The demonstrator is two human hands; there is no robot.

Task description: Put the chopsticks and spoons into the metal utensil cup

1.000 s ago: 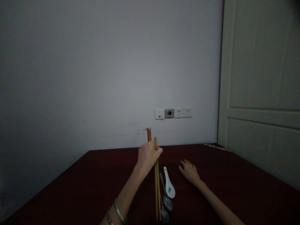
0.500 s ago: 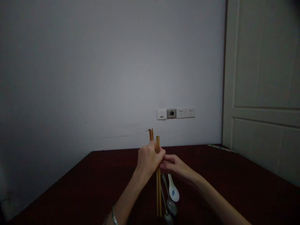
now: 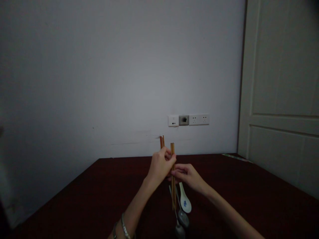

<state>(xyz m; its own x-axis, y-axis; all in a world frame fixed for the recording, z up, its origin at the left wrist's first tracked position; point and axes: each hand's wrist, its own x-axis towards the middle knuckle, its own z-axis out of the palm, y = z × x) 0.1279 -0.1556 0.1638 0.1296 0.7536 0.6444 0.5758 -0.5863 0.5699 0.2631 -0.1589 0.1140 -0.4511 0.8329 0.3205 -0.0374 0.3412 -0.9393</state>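
My left hand is closed around a pair of light wooden chopsticks, held upright. Past its knuckles, the tops of two darker reddish chopsticks stick up; their lower parts are hidden behind the hand. Just below, my right hand pinches the light chopsticks between thumb and fingers. Beneath the hands, a white soup spoon with a blue mark lies on the dark red table. Beside it are a metal spoon and a second metal spoon, their handles partly covered by the chopsticks.
Behind the table rises a pale wall with a row of sockets and a switch. A light panelled door stands along the right side. Near the far right corner lies a thin flat strip.
Both hands now pinch the light chopsticks, which have shifted slightly right in view. Their lower ends sit higher than before. The right thumb has come onto their front.
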